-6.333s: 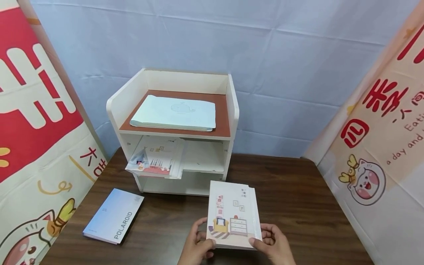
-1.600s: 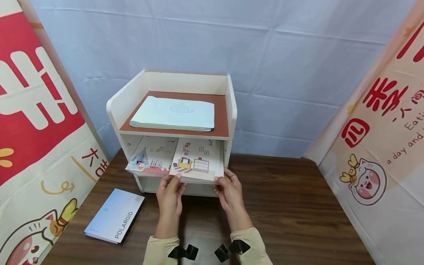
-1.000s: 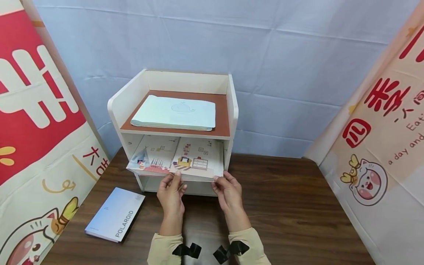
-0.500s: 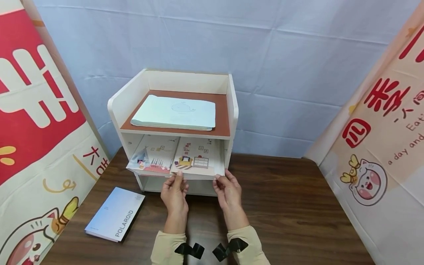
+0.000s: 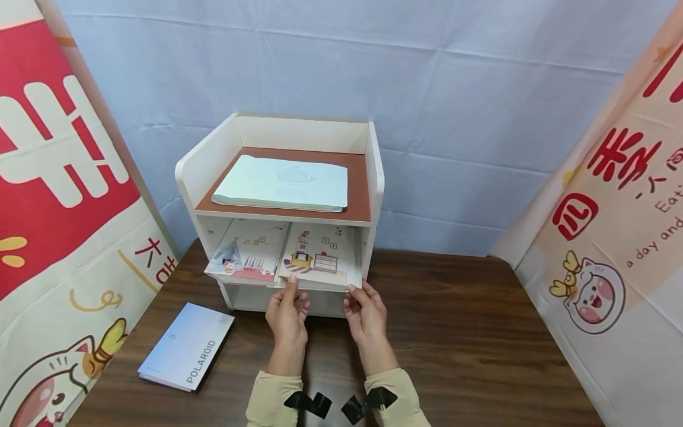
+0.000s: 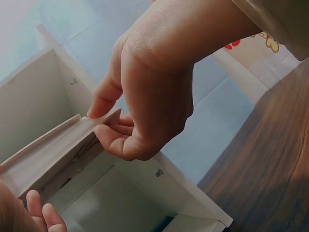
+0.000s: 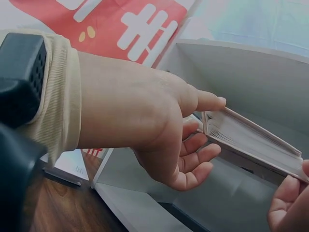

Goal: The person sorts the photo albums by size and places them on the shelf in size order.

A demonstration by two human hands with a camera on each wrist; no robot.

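Note:
An album (image 5: 315,255) with a yellow armchair and a chest of drawers on its cover lies on the middle shelf, its front end near the shelf's edge. My left hand (image 5: 288,311) is at its front left corner, thumb on the top edge and the other fingers curled below. With thumb and index finger, my right hand (image 5: 368,308) pinches the front right corner. A second illustrated album (image 5: 251,255) lies to its left, jutting slightly forward. The left wrist view shows mainly my right hand (image 6: 154,96); the right wrist view, mainly my left hand (image 7: 169,125).
On the white shelf unit's (image 5: 376,160) top lies a pale blue book (image 5: 283,184) with a whale drawing. A blue POLAROID album (image 5: 187,347) lies on the wooden table (image 5: 480,332), left of my hands. Printed cloths (image 5: 592,296) hang at both sides.
From in front of the unit, both hands have brought the album onto the middle shelf, beside the other one. In the last second it slid slightly inward, and my left hand shifted right.

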